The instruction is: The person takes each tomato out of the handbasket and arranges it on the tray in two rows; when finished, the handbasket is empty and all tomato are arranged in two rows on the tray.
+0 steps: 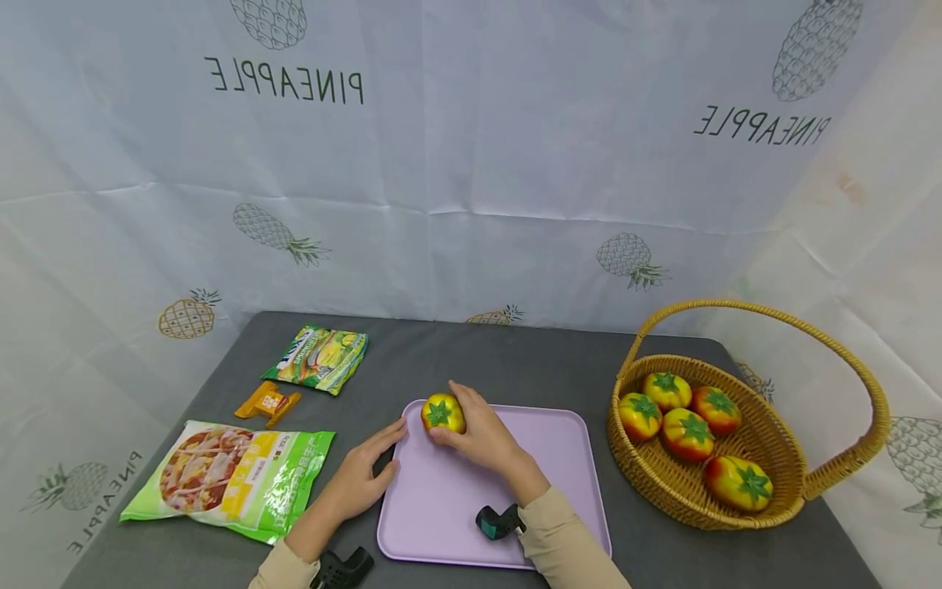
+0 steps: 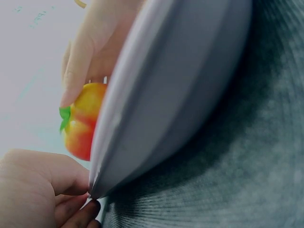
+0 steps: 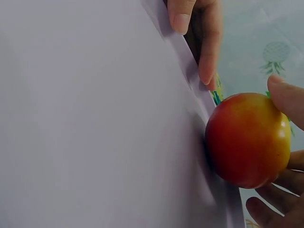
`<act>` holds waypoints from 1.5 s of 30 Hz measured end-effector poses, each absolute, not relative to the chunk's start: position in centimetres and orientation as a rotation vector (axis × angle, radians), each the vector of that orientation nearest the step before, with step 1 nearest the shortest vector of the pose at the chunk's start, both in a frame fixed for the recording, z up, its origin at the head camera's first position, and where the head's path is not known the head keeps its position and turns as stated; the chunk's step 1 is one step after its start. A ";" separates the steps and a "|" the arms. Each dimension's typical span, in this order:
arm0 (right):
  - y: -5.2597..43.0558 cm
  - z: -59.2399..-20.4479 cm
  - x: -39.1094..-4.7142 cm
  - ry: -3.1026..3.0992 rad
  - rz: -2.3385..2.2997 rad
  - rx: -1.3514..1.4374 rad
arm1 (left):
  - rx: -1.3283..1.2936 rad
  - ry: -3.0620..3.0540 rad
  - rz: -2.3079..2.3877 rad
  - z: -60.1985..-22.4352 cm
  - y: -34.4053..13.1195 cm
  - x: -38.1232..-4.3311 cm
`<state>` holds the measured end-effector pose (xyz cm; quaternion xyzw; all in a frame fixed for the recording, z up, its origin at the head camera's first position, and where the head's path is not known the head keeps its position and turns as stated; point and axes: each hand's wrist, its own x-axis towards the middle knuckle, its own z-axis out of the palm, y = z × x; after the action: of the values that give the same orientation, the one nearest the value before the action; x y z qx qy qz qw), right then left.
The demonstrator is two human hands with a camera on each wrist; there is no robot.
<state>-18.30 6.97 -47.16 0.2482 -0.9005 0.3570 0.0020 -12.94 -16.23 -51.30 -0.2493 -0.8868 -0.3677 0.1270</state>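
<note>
A red-and-yellow fruit (image 1: 443, 414) with a green star-shaped leafy top is at the far left corner of the lilac tray (image 1: 508, 530). My right hand (image 1: 482, 433) holds this fruit between thumb and fingers. In the right wrist view the fruit (image 3: 247, 140) appears large beside the tray's rim, with the thumb and fingers around its outer side. My left hand (image 1: 358, 478) touches the tray's left rim with its fingers and thumb. The left wrist view shows left-hand fingertips at the rim, below the fruit (image 2: 85, 123).
A wicker basket (image 1: 629, 474) with a tall handle stands to the right, with several similar fruits (image 1: 688, 434) inside. Left of the tray lie a large green-and-white food bag (image 1: 235, 474), a small orange packet (image 1: 268, 402) and a green-yellow packet (image 1: 318, 357) on the dark table (image 1: 471, 352).
</note>
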 end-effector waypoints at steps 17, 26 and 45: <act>9.9 -44.7 -15.9 -2.817 1.015 0.706 | -0.724 -2.596 -1.089 -51.5 -16.3 -13.0; 14.7 -43.2 -14.7 -2.698 0.964 0.596 | -0.731 -2.595 -1.089 -51.3 -16.4 -13.0; 25.6 -39.9 -13.4 -2.518 0.931 0.271 | -0.732 -2.603 -1.106 -51.6 -16.5 -13.1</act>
<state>-13.40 25.59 -39.88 0.0979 -0.9104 0.3365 0.2200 -13.08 -16.47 -51.57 -0.2489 -0.8857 -0.3762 0.1100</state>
